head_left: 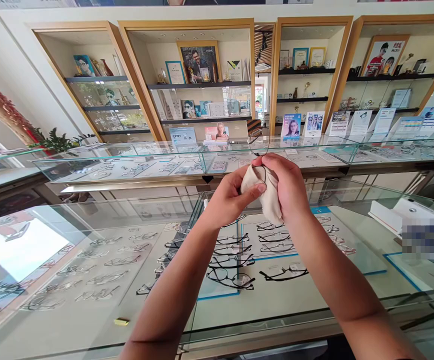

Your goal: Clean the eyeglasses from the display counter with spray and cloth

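Both hands are raised together over a glass display counter. My left hand (pixel 234 197) is closed on a cream cloth (pixel 270 202), its thumb pressed flat against the folds. A pair of thin-rimmed eyeglasses (pixel 259 141) sticks up above the fingers, one lens showing. The other lens seems to be wrapped in the cloth. My right hand (pixel 286 180) is closed around the eyeglasses near the bridge and also touches the cloth, which hangs down beside its palm. Beneath the hands, dark-framed glasses (pixel 232 277) lie in rows inside the counter.
The glass counter (pixel 157 320) spans the foreground. More frames (pixel 104 260) lie in its left part, near a small yellow block (pixel 121 321). At right is a white stand (pixel 389 220). A second glass case (pixel 145 150) runs behind, with wall shelves (pixel 202 86) beyond.
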`<move>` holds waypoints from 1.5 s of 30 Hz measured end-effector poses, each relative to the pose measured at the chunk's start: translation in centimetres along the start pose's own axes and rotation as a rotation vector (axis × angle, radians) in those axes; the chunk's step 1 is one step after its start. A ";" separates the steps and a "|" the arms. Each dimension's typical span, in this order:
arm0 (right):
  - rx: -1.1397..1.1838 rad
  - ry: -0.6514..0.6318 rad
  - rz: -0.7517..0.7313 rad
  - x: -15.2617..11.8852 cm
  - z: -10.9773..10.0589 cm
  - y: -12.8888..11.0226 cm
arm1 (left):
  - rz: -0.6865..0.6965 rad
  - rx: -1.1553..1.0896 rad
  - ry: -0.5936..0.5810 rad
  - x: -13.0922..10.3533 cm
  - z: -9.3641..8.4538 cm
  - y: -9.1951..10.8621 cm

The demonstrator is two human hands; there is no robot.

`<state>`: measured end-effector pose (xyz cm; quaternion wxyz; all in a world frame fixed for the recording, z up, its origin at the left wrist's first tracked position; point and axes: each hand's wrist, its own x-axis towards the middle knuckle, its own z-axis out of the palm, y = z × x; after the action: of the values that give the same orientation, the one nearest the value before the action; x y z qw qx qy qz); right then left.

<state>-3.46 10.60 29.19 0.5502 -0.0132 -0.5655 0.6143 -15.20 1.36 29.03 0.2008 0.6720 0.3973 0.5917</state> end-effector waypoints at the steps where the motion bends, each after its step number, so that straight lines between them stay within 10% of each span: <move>1: 0.002 0.002 -0.009 -0.1 0.1 0.0 | 0.005 -0.010 0.020 0.0 0.2 -0.2; 16: 0.027 -0.064 -0.130 -1.0 0.9 0.7 | 0.155 -0.035 0.392 0.2 2.7 -1.5; 34: 0.079 0.039 0.122 0.1 0.0 -0.4 | -0.013 -0.031 -0.056 0.0 -0.5 -0.7; 45: 0.159 -0.045 0.072 -0.4 0.9 1.1 | 0.073 -0.040 0.375 0.2 2.2 -1.6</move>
<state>-4.63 10.03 28.49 0.5144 0.0241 -0.5263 0.6767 -13.61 2.92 27.52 0.1151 0.5599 0.3914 0.7211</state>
